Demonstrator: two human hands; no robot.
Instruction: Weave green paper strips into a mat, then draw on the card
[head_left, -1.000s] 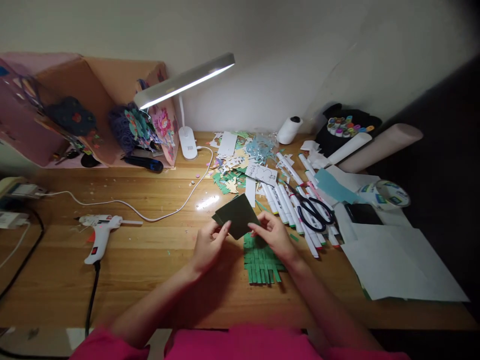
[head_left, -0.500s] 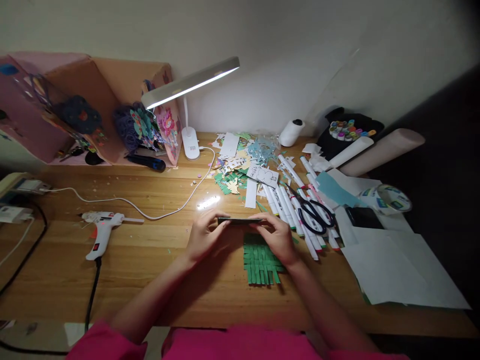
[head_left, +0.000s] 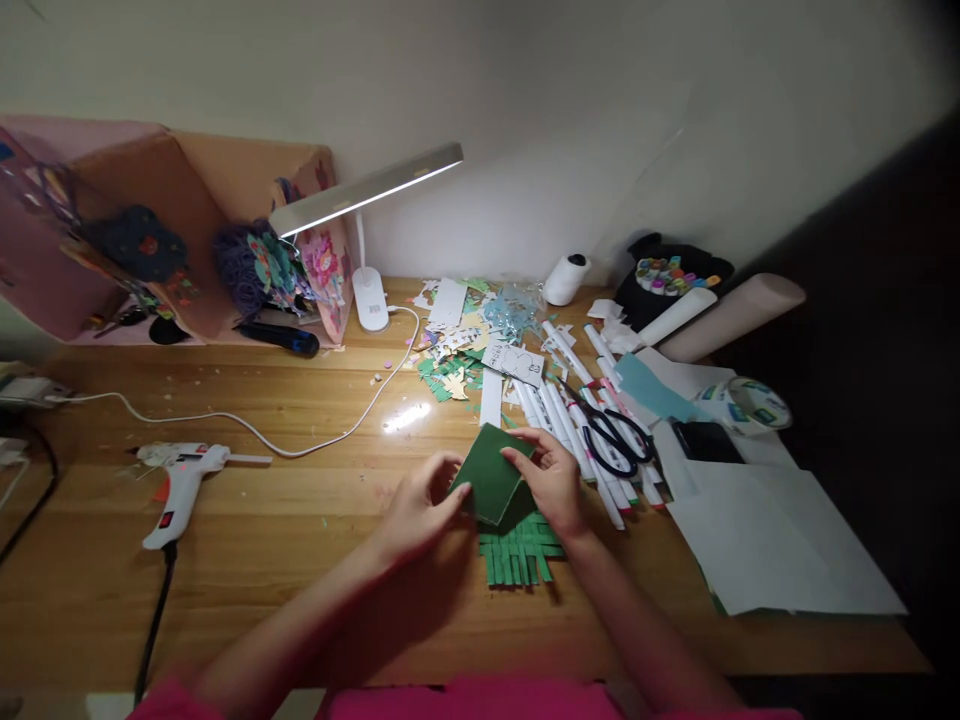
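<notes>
A flat green rectangular card (head_left: 491, 472) is held tilted above the table, one broad face toward me. My left hand (head_left: 424, 505) pinches its lower left edge between thumb and fingers. On the upper right edge, my right hand (head_left: 551, 480) grips it, thumb on the face and fingers behind. Beneath the card lies a woven mat of green paper strips (head_left: 517, 555), its loose ends pointing toward me; the card and right hand hide part of it. Black-handled scissors (head_left: 615, 440) rest on a heap of white markers (head_left: 559, 410) just right of my right hand.
At left lies a white glue gun (head_left: 180, 485) with its black cord. A lit desk lamp (head_left: 367, 195) stands behind, beside a pink box (head_left: 217, 170). Paper scraps (head_left: 461, 350) cover the back middle. White sheets (head_left: 787, 535), a tape roll (head_left: 750, 405) and a marker holder (head_left: 637, 295) are right.
The card has turned from edge-on to showing its green face, and tilted diagonally. My left hand has moved lower along it. The whole view has shifted slightly.
</notes>
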